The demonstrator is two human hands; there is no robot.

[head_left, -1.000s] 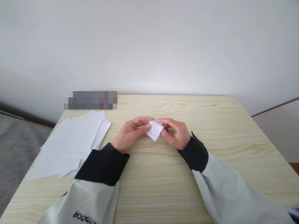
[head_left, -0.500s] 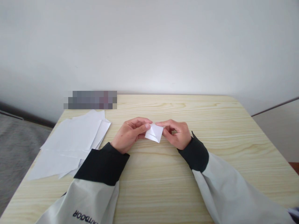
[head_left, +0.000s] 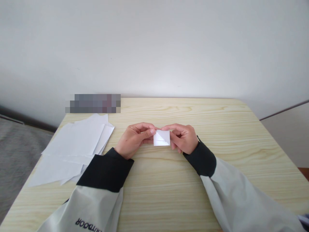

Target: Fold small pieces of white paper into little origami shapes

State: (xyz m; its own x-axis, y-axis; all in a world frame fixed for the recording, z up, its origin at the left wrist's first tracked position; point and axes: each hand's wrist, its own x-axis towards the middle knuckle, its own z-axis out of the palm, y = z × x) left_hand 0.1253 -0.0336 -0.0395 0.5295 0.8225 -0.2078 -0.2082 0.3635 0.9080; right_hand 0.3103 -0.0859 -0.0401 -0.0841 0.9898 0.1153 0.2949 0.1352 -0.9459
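A small folded white paper (head_left: 161, 138), roughly square with a diagonal crease, is held just above the wooden table (head_left: 217, 122) at its middle. My left hand (head_left: 135, 139) pinches its left edge between thumb and fingers. My right hand (head_left: 184, 138) grips its right edge, fingers curled behind it. Both hands rest close together, wrists on the tabletop, in black cuffs and pale grey sleeves.
Several loose white sheets (head_left: 74, 145) lie spread on the table's left side, reaching its left edge. A blurred dark strip (head_left: 93, 103) sits at the back left corner. A pale wall rises behind the table; grey floor shows at left.
The folded paper has been turned from a tilted diamond to a level square facing me. My right hand shifted slightly left and closed further round its edge.
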